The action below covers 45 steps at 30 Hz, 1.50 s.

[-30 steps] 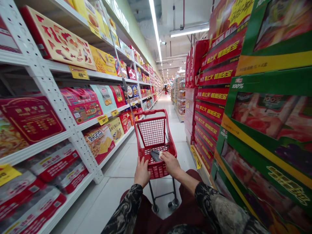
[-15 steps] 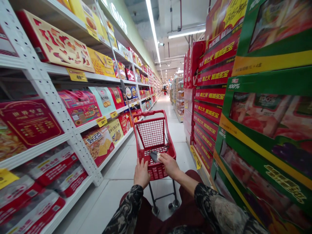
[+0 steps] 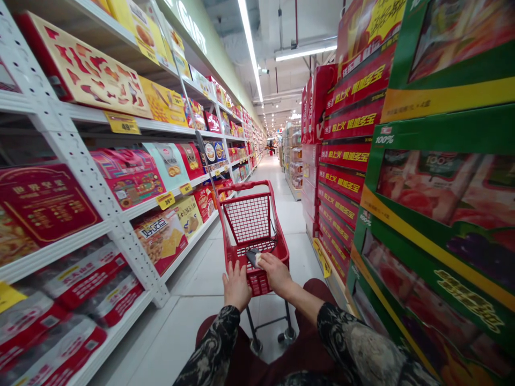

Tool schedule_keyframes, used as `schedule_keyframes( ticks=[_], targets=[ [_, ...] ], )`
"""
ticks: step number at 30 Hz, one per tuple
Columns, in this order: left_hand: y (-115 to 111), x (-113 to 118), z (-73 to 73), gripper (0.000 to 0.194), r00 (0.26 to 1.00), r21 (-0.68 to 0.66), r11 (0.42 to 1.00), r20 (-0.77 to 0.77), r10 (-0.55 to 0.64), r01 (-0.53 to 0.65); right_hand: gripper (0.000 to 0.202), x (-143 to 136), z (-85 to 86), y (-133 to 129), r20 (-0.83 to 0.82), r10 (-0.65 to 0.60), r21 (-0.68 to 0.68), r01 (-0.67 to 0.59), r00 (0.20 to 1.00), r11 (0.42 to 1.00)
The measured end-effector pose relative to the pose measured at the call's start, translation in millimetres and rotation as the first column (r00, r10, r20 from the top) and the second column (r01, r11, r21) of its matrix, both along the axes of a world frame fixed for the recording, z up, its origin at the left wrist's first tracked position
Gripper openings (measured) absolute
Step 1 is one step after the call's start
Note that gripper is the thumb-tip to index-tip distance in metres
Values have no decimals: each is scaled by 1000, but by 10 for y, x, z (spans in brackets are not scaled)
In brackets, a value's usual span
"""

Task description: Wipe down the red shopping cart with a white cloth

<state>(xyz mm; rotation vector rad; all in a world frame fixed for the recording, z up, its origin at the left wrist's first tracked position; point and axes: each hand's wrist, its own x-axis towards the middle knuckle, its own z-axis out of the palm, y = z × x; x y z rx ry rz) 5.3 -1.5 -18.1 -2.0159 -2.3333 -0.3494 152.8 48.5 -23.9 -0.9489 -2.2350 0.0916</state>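
A red shopping cart [image 3: 282, 231] with a mesh basket stands in front of my knees. My left hand [image 3: 237, 287] rests on the basket's near left rim, its fingers stretched out and spread. At the near right rim, my right hand [image 3: 276, 274] pinches a small white wad [image 3: 258, 258], which looks like tissue or cloth. Just beyond the wad, inside the basket, lies a dark, flat thing [image 3: 251, 255]; its kind is unclear. My right fingers partly cover the wad.
White shelves [image 3: 116, 230] with boxed snacks line the left. On the right rise stacked red drink cartons [image 3: 341, 182] and green juice boxes [image 3: 426, 187]. Between them the tiled aisle [image 3: 273, 171] runs far back, where blurred figures show. My knees flank the cart.
The view has shifted very slightly. My left hand has slid a little to the right along the rim. My right hand, still pinching the white wad, has moved slightly left.
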Motion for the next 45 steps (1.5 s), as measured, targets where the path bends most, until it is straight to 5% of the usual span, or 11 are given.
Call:
schedule_keyframes(
  ticks=[10,18,29,45],
  targets=[
    [-28,46,40,65,994,-49,999,-107,-23,18,29,69,11,14,-40,43,-3,-43,998,999],
    [-32,48,72,65,995,-57,998,-93,-26,20,26,210,1,101,-61,-87,-1,87,994,996],
    [-15,42,58,65,995,-66,998,-92,-23,17,27,-68,-54,-42,8,1,18,-1,1000,1000],
    [-30,25,39,65,996,-45,998,-79,-50,47,27,193,-18,126,-38,-101,-15,100,994,995]
  ],
)
